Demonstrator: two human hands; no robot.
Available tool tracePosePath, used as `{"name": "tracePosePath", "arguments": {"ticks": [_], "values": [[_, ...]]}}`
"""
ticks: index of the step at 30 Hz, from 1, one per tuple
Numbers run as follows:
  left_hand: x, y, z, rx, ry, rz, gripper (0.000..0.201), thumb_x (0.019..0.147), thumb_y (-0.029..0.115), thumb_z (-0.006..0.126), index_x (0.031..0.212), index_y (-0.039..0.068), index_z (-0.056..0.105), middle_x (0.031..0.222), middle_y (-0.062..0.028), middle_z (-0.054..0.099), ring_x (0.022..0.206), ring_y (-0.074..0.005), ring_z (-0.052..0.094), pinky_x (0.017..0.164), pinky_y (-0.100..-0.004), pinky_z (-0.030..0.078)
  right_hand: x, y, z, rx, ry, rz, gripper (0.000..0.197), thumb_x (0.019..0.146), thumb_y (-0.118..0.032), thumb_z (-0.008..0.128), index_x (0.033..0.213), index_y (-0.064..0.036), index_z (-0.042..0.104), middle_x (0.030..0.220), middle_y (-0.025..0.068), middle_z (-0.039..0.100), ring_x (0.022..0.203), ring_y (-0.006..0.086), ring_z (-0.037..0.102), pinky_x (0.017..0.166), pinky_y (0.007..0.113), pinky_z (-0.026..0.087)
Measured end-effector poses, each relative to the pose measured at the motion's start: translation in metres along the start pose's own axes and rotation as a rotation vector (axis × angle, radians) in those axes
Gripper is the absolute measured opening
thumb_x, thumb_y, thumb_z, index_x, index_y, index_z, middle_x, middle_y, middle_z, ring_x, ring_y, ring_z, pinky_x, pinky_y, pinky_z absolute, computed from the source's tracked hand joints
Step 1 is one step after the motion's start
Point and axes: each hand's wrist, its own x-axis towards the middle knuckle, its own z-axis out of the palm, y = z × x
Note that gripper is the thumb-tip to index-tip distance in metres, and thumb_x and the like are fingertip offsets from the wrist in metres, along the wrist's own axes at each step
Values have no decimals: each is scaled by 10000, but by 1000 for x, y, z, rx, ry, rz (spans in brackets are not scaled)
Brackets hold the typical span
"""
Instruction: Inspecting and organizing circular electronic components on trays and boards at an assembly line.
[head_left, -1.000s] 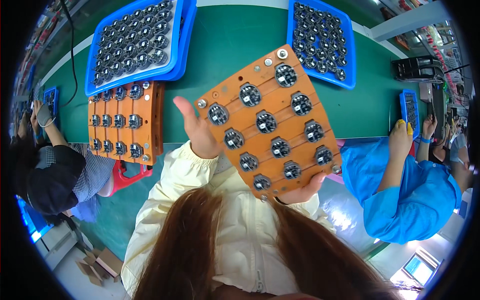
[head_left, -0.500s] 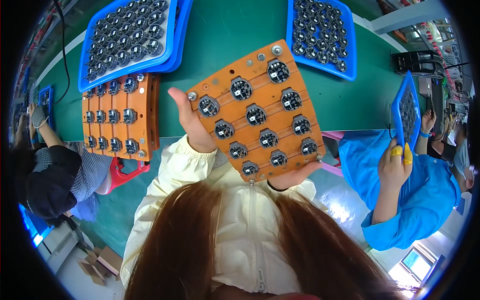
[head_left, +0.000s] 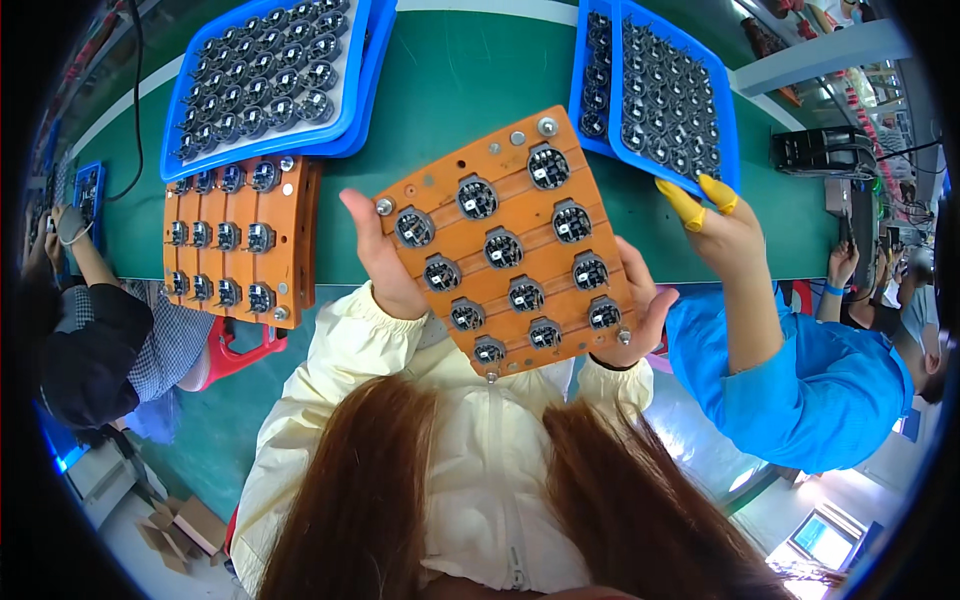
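Both my hands hold up an orange fixture board [head_left: 455,186], tilted, above the near edge of the green table. Round dark parts with small electronics [head_left: 503,247] sit in rows in its holes. My left hand [head_left: 388,262] grips the board's left edge, thumb pointing up and its other fingers hidden behind. At the lower right corner my right hand [head_left: 640,310] holds the board, with its thumb out to the side. Left of me, another orange fixture board [head_left: 210,262] filled with similar round parts rests at the table edge, seemingly on a further board.
Blue trays [head_left: 350,100] of round parts stand at the back left, partly over the resting boards. At the right, a co-worker's hand [head_left: 722,225] with yellow finger covers holds a blue tray [head_left: 735,120] overlapping another. A black device [head_left: 822,150] stands farther right; another person sits at the left.
My board has shifted slightly down and left, and my right hand has moved up its right edge. The co-worker has brought a blue tray onto the one at the back right.
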Motion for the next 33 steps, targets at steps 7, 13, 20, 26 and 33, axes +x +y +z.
{"name": "tracePosePath", "arguments": {"ticks": [7,13,20,26,33], "values": [[2,-1,8,-52,-136,-17,904,793,721,269,1273,-40,351,1263,-195,450,1120,-328,474,921,-469,405,10,-8,-6,-208,-58,72,797,881,-607,238,1255,89,343,1298,225,399,1194,297,414,991,406,327],[8,-5,17,-6,-124,-10,878,806,704,277,1263,-42,363,1248,-190,468,1104,-318,489,909,-465,415,17,-10,-16,-255,-69,29,815,859,-638,259,1232,77,375,1256,207,446,1156,287,451,969,406,354],[1,-1,10,38,-101,74,842,832,674,268,1250,-49,378,1243,-176,474,1090,-305,494,911,-460,412,24,-5,-19,-283,-95,72,827,848,-653,268,1214,79,393,1226,215,467,1119,288,480,939,403,387],[5,-3,20,55,-163,55,813,845,655,270,1238,-45,396,1233,-172,484,1081,-305,501,907,-454,415,25,-9,-14,-263,-57,83,783,868,-618,269,1201,81,379,1192,217,495,1069,282,524,887,406,441],[2,0,5,103,-77,77,797,853,643,275,1245,-41,392,1241,-173,478,1087,-306,497,912,-449,411,26,-11,-9,-185,-44,116,786,871,-617,257,1212,82,372,1202,231,487,1088,303,512,901,416,432]]}}
